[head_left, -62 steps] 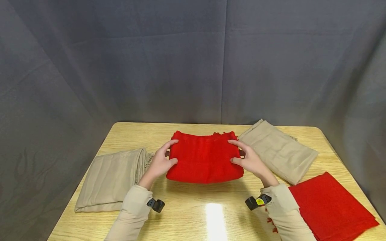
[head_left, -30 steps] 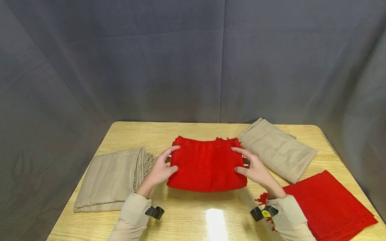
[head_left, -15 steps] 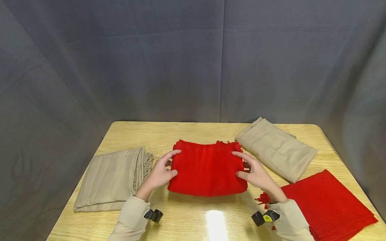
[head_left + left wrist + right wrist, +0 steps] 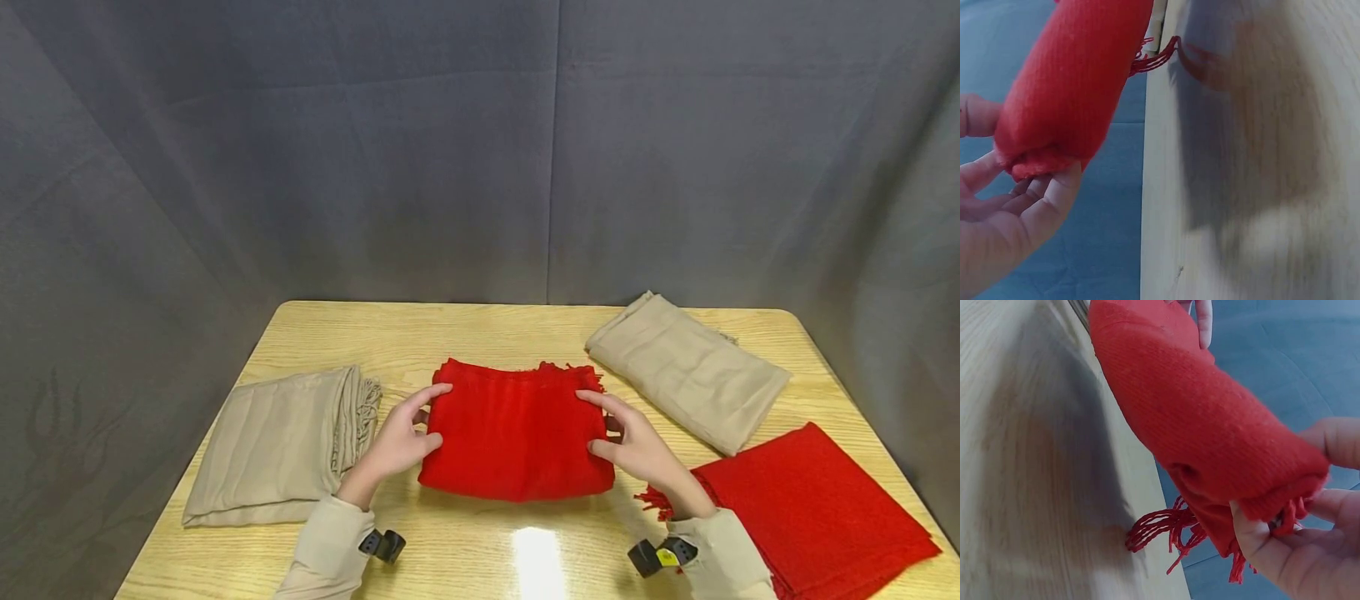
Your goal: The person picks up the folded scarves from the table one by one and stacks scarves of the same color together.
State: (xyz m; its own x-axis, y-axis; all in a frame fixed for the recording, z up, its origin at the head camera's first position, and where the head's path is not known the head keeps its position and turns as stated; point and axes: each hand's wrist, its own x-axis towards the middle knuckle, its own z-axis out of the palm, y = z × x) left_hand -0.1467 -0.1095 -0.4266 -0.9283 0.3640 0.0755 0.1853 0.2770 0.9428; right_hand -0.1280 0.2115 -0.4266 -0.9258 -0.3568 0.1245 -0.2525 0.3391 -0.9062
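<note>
Between both hands is a folded red scarf (image 4: 517,433), held up off the tabletop; its shadow shows on the wood in both wrist views. My left hand (image 4: 403,433) grips the scarf's left end, thumb and index finger on top and other fingers beneath. At the opposite end my right hand (image 4: 633,437) grips it the same way. In the right wrist view, fringe hangs from the folded red scarf (image 4: 1210,419) near the right fingers. The left wrist view shows the rounded fold of the scarf (image 4: 1079,75) with the left fingers curled under its end.
A folded beige scarf (image 4: 270,450) with fringe lies at the table's left. Another folded beige scarf (image 4: 686,375) lies at the back right, and a second red scarf (image 4: 813,508) in front of it. Grey curtain (image 4: 450,167) surrounds the wooden table (image 4: 450,542).
Both hands have brought the red scarf down the head view, towards the table's near edge, keeping their grip. The other scarves have not moved.
</note>
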